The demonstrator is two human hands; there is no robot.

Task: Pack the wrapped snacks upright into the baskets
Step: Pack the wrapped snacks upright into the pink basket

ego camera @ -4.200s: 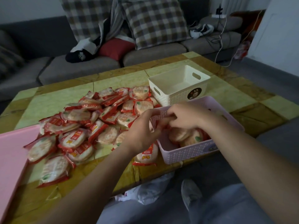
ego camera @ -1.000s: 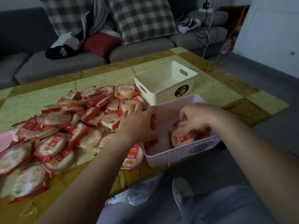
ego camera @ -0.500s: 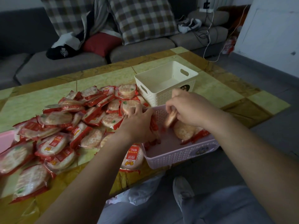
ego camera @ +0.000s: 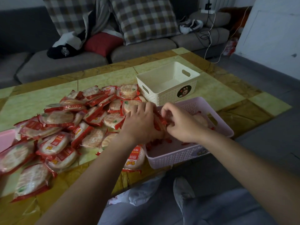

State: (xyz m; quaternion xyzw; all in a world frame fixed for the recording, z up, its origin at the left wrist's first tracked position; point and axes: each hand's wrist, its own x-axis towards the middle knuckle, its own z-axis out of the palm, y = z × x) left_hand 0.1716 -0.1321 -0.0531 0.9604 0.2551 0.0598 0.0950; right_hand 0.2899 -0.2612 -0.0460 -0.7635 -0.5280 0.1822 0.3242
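A pink basket [ego camera: 178, 157] sits at the table's near edge and overhangs it. My left hand [ego camera: 140, 123] presses against upright wrapped snacks [ego camera: 159, 124] at the basket's left wall. My right hand [ego camera: 181, 122] is inside the basket, its fingers pinching a red wrapper beside those snacks. Another snack [ego camera: 201, 120] lies further right in the basket. A large heap of wrapped rice crackers [ego camera: 78, 127] in red-edged wrappers covers the table to the left. An empty cream basket [ego camera: 168, 83] stands behind the pink one.
The table [ego camera: 227, 95] has green and brown marble tiles. A pink lid or tray [ego camera: 6, 138] pokes in at the left edge. One snack [ego camera: 134, 159] lies by the pink basket's near left corner. A sofa with checked cushions [ego camera: 142, 18] stands behind; a white bag [ego camera: 139, 195] lies below the table.
My right hand has moved left inside the pink basket and brought a snack against the stack that my left hand holds at the left wall. My left hand has stayed in place.
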